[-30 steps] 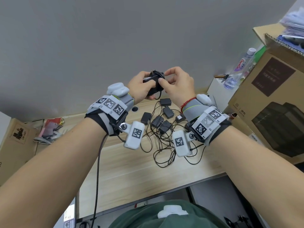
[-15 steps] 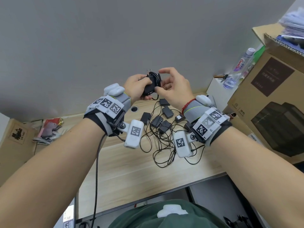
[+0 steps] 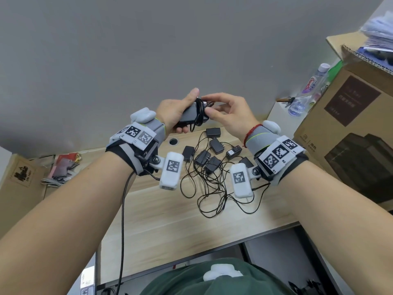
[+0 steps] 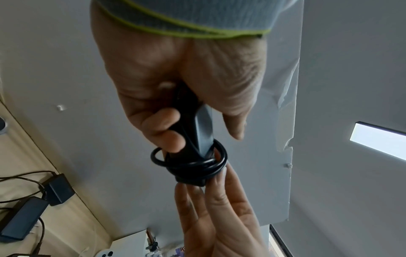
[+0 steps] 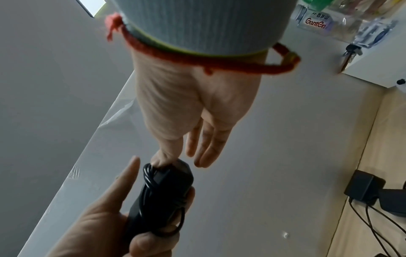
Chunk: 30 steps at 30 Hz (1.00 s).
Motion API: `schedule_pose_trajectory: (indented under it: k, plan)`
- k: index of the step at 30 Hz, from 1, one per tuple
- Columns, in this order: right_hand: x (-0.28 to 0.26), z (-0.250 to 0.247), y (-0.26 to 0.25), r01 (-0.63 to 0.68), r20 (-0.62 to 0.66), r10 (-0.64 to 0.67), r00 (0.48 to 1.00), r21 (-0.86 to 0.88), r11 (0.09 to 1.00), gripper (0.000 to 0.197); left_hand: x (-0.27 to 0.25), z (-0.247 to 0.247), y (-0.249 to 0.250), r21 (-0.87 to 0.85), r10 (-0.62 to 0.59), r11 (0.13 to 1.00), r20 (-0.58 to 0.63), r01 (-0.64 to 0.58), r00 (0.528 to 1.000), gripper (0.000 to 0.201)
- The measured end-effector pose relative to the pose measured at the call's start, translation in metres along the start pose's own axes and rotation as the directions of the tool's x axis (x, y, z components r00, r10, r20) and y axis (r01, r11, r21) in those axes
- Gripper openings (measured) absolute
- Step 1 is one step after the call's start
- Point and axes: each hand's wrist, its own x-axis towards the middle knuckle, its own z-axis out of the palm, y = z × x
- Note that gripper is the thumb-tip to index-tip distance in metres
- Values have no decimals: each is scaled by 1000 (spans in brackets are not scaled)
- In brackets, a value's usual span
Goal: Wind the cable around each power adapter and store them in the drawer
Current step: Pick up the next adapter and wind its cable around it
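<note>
A black power adapter (image 3: 188, 117) is held up in front of the grey wall, above the desk. My left hand (image 3: 173, 110) grips its body, thumb on top and fingers curled underneath. Its black cable (image 3: 199, 112) is wound in several loops around the right end. My right hand (image 3: 226, 112) pinches the cable's end at those loops between thumb and index finger, while its other fingers stay straight. The left wrist view shows the coil (image 4: 193, 165) at the adapter's tip. In the right wrist view my right thumb presses on the adapter (image 5: 162, 191).
Several more black adapters (image 3: 209, 155) lie with tangled cables on the wooden desk (image 3: 170, 220) below my hands. A big cardboard box (image 3: 350, 135), a water bottle (image 3: 308, 90) and keys (image 3: 287, 101) stand at the right. Another box (image 3: 19, 182) is at the left.
The adapter has turned from upright to lying sideways in my left hand. My right hand has shifted to the cable end at the coil. Both hands have risen slightly.
</note>
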Motion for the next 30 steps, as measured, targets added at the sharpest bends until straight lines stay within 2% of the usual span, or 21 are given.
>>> schedule_pose_trajectory:
  k: [4,8,13,18,23,27,30]
  plan:
    - [2,-1,-1,-21,-21,22,1000,49,999,15,-5,0,-3,137,101,985,43,-106,994,53]
    - [3,-2,-1,-80,-76,81,994,17,997,14,-6,2,-5,211,124,967,104,-144,987,39]
    - [2,-3,-1,-89,-187,64,980,-129,988,16,-9,9,-9,218,107,966,165,-142,981,50]
    - [5,-2,4,-160,-244,120,962,-154,975,12,-8,10,-9,220,103,967,132,-131,986,56]
    - [10,-2,11,-282,-139,279,950,-2,960,9,-3,10,-13,211,123,967,101,-142,987,51]
    - [7,-6,13,-359,-8,359,933,20,933,18,-1,11,-17,177,101,978,84,-114,991,76]
    - [1,-4,11,-393,63,388,920,151,907,29,2,13,-18,143,98,983,95,-111,991,60]
